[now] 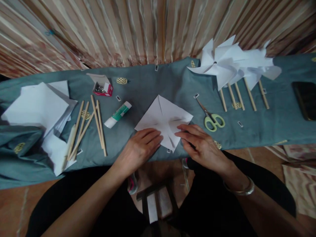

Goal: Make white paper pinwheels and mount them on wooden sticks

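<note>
A white square paper (pixel 164 115) lies in front of me, turned corner-on, with slits running in from its corners toward the middle. My left hand (pixel 142 144) is closed on its lower left edge, fingers together on the sheet and the thumb hidden. At the right side, my right hand (pixel 197 141) holds the cut edge, with fingertips on top of the paper and the thumb lower down. To the right rest green-handled scissors (pixel 211 118), half open and touched by neither hand. A glue stick (pixel 118 114) lies left of the paper.
Several wooden sticks (pixel 100 128) lie at left beside stacked white paper (pixel 37 105). Behind the glue stick is an open red-and-white box (pixel 102 87) of small metal pieces. Paper pinwheels on sticks (pixel 229 62) lie back right; a phone (pixel 304 100) is at far right on the green cloth (pixel 254 135).
</note>
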{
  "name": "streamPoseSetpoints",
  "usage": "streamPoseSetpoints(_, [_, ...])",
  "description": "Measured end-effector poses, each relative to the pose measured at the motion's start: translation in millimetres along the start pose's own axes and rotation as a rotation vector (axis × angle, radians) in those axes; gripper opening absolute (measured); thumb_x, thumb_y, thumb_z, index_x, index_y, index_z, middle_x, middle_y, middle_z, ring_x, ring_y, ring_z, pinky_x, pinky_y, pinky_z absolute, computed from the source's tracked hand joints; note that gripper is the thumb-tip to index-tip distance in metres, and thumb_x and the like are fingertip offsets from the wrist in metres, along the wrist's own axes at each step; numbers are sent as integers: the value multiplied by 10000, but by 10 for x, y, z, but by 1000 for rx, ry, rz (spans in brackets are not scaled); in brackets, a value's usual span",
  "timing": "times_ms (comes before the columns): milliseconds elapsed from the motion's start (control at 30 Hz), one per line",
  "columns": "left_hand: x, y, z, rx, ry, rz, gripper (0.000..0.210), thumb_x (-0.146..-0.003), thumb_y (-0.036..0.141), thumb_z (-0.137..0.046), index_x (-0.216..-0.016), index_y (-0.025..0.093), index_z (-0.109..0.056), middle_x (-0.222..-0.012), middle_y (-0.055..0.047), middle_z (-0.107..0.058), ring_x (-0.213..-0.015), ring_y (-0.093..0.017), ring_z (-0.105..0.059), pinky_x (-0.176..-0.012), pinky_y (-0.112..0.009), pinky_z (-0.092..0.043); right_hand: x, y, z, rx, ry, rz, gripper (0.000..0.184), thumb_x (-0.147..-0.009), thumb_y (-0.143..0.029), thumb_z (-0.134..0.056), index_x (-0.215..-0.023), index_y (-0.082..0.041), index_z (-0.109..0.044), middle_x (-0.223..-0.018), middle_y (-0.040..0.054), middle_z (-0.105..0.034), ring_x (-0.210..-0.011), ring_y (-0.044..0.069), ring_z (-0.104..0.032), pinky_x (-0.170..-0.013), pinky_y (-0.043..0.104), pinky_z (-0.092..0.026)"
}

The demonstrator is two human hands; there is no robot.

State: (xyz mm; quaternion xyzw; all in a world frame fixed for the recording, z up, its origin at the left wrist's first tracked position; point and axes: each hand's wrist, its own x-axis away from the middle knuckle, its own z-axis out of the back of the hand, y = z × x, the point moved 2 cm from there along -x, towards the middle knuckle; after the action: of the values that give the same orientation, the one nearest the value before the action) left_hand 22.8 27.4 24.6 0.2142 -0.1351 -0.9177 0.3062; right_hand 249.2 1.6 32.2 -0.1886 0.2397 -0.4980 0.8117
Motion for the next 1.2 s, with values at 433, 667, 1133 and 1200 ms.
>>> streamPoseSetpoints(433, [-153,-47,34,199,24,223,230,-966,213,-484,-1054,133,-681,-921,-87,-699,-859,-184,-643,-768,-325,-552,-219,-143,-89,-152,156,-147,136,-899,-242,-615,-1021,-224,-672,-950,55,-732,-918,214,-676,-864,379,-542])
streamPoseSetpoints(667, [-147,-81,3,185,96,307,211,-925,236,-585,-1114,149,-618,-884,-49,-717,-806,-163,-676,-751,-293,-552,-231,-213,-147,-62,232,-91,95,-894,-146,-598,-978,-164,-639,-888,62,-710,-845,196,-648,-797,363,-555])
streamPoseSetpoints(1133, [-206,-66,47,274,50,290,145,-936,199,-556,-1000,168,-683,-906,-54,-724,-836,-151,-679,-773,-279,-552,-184,-234,-253,109,228,6,327,-895,-32,-495,-1174,-156,-612,-1376,169,-508,-1288,301,-484,-1026,522,-476])
streamPoseSetpoints(1200, [-206,-71,42,301,58,295,161,-934,193,-555,-1020,167,-689,-958,-66,-726,-894,-160,-680,-810,-293,-555,-181,-233,-272,103,218,-6,330,-894,-31,-497,-1180,-152,-610,-1383,174,-506,-1299,300,-480,-1035,516,-469])
